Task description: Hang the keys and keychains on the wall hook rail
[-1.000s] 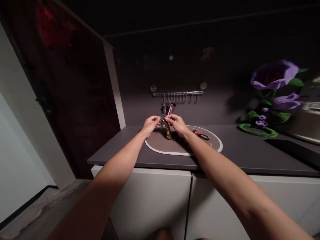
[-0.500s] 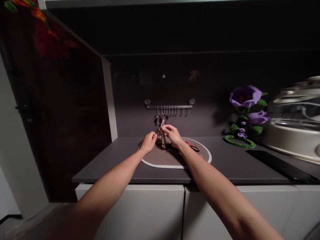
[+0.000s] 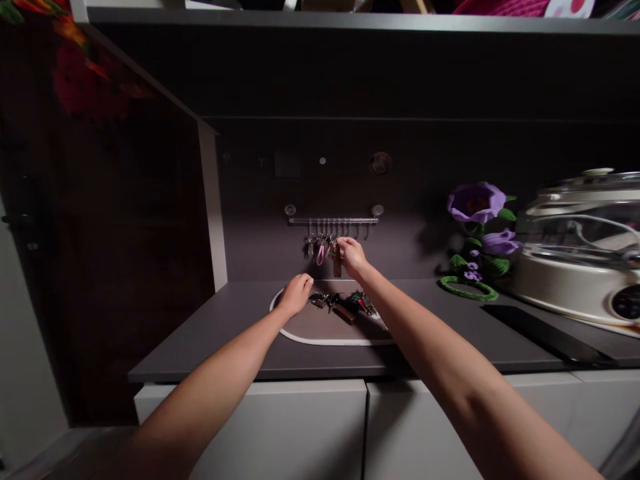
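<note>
My right hand (image 3: pixel 353 256) is raised to the hook rail (image 3: pixel 333 221) on the wall, its thumb and fingers pinched on a keychain with a brown strap (image 3: pixel 337 261) that hangs down. Whether its ring sits on a hook is hidden by my fingers. Left of it, keys (image 3: pixel 311 245) and a pink loop (image 3: pixel 321 255) hang from the rail. My left hand (image 3: pixel 297 293) hovers by the left side of the oval mat (image 3: pixel 320 337), fingers curled together, nothing visible in them. On the mat lies a pile of keys (image 3: pixel 330 302) with another brown strap (image 3: pixel 345 314).
Purple felt flowers (image 3: pixel 477 202) with a green ring base stand to the right. Beside them are a white appliance with a clear cover (image 3: pixel 565 270) and a flat black object (image 3: pixel 543 331). A shelf (image 3: pixel 350 20) overhangs the counter (image 3: pixel 200 340).
My right hand has moved up to the rail with the brown-strapped keychain. My left hand has come away from the keychain and sits lower. The camera view has tilted up slightly.
</note>
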### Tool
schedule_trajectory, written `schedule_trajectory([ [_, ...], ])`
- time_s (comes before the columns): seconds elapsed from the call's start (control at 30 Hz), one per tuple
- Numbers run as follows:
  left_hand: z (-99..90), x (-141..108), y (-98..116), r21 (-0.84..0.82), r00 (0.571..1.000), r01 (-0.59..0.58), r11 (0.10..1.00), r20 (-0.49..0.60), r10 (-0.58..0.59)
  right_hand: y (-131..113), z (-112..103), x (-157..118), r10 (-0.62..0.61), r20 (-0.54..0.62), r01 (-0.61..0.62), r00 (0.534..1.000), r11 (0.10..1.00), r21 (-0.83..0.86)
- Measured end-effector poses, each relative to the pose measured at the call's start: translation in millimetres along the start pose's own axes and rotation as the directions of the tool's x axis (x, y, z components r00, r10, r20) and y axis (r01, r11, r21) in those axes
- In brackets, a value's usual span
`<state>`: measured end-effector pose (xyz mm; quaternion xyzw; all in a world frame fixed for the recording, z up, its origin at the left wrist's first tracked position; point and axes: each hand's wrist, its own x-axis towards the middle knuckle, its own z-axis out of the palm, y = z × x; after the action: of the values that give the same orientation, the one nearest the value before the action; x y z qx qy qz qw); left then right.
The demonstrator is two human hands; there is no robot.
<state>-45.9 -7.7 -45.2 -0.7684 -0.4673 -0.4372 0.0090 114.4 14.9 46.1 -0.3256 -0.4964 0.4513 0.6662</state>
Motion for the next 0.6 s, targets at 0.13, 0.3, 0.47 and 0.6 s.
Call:
schedule_trajectory([
  [0.13, 1.1, 1, -2, 0.004, 1.000, 0.000, 1.000, 0.012, 0.000, -6, 1, 19, -0.010, -0.051, 0.008, 0.999, 0.999, -0.037],
  [0.3, 2.5, 2, -5, 0.001, 1.000, 0.007, 1.000, 0.015, -0.007, -3, 2, 38, -0.049, -0.068, 0.042, 0.996, 0.994, -0.106],
  [0.47, 1.7, 2, -4, -0.023, 1.000, 0.027, 0.999, 0.015, -0.027, 3, 4, 52, -0.056, -0.124, 0.046, 0.991, 0.995, -0.086],
  [0.6, -0.4, 2, -1, -0.032, 0.999, 0.036, 0.999, 0.013, -0.036, 8, 4, 60, -0.045, -0.134, 0.035, 0.990, 0.997, -0.074],
])
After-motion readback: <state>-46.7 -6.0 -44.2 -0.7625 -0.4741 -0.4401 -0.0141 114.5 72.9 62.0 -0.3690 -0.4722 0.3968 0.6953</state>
